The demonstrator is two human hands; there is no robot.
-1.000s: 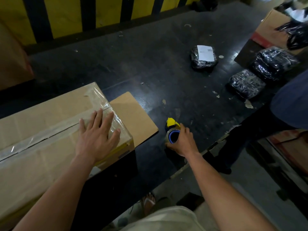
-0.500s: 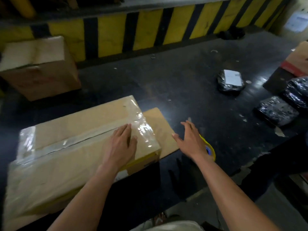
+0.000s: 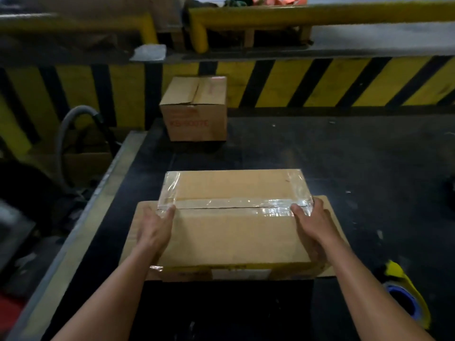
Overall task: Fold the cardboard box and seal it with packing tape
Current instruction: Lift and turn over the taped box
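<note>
— We look down on a black worktable [image 3: 344,156], with a yellow-and-black striped wall [image 3: 320,82] running across the top of the frame. Where do we find the cardboard box [image 3: 234,237]?
— At the centre, lying closed on a flat cardboard sheet [image 3: 134,242], close to the table's near edge. Clear packing tape [image 3: 234,204] covers its centre seam and folds over both ends.
— And the hands?
— We see the left hand [image 3: 155,230] clasping the box's left end and the right hand [image 3: 312,227] clasping its right end, each with a thumb over the taped top edge.
— What else can we make out?
— A yellow tape dispenser [image 3: 403,296] with a blue core lies at lower right, apart from the box. A smaller carton [image 3: 197,109] stands at upper centre against the wall, and a grey hose [image 3: 71,124] curves at the left.
</note>
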